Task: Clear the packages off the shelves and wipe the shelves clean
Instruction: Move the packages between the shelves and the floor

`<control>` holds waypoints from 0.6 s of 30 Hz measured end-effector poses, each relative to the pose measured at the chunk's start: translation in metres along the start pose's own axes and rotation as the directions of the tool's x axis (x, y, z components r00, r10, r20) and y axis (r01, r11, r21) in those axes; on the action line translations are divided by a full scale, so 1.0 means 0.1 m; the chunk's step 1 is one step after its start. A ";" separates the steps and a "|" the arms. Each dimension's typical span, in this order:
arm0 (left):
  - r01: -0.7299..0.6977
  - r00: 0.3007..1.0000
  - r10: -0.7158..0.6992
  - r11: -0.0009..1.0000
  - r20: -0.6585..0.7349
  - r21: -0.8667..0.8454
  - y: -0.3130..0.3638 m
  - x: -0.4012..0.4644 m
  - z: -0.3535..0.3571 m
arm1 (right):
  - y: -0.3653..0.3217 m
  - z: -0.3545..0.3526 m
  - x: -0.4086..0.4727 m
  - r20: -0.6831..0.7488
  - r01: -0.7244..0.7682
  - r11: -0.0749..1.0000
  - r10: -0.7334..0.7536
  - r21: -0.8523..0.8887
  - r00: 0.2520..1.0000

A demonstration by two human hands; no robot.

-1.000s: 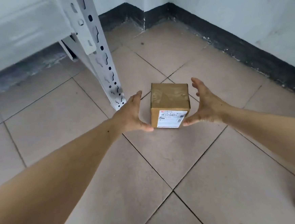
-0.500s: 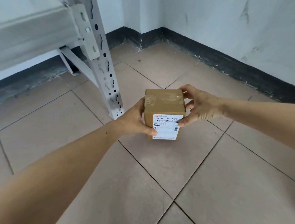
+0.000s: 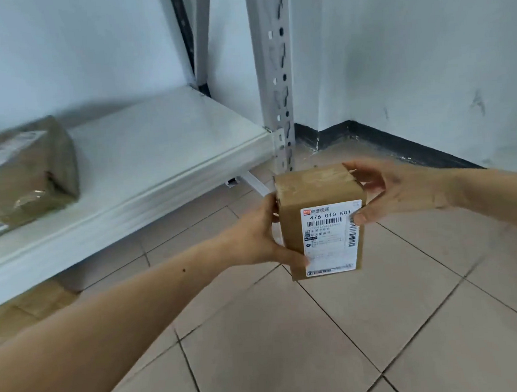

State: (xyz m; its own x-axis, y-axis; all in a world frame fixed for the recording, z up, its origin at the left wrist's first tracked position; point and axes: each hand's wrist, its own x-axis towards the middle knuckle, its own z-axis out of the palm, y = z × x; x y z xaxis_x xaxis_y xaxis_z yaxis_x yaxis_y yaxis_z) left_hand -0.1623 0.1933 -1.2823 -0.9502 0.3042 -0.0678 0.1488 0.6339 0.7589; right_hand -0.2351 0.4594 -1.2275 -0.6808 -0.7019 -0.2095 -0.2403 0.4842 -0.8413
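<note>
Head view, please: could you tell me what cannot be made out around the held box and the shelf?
- Small print on the label of the held box: too small and blurred.
- Box sides under the left hand and right hand: covered by the hands.
- Package on the shelf: blurred, cut by the left edge.
- Boxes under the shelf: hidden by the shelf and forearm.

Blurred package point(image 3: 24, 180) cut off left
</note>
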 end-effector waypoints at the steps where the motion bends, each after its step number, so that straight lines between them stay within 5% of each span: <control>1: 0.010 1.000 -0.010 1.000 -0.029 -0.003 0.06 -0.09 -0.13 | -0.15 0.01 0.00 -0.003 0.032 0.999 -0.032 0.002 0.999; 11: 0.032 0.975 -0.039 0.999 -0.220 -0.033 0.39 -0.90 -1.55 | -1.66 0.16 0.38 -0.008 0.281 0.959 -0.282 -0.036 0.960; 18: 0.068 0.917 -0.074 0.997 -0.391 -0.029 0.31 -1.01 -2.32 | -2.20 0.25 1.22 -0.085 0.304 0.939 -0.294 0.158 0.952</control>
State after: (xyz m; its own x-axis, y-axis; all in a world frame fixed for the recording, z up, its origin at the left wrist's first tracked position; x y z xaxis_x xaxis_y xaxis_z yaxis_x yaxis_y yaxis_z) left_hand -0.1251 0.0174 -1.1022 -0.9898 -0.0464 0.1350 0.0755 0.6323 0.7711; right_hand -0.2482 0.2541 -1.0808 -0.6366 -0.7660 0.0899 -0.3230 0.1589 -0.9330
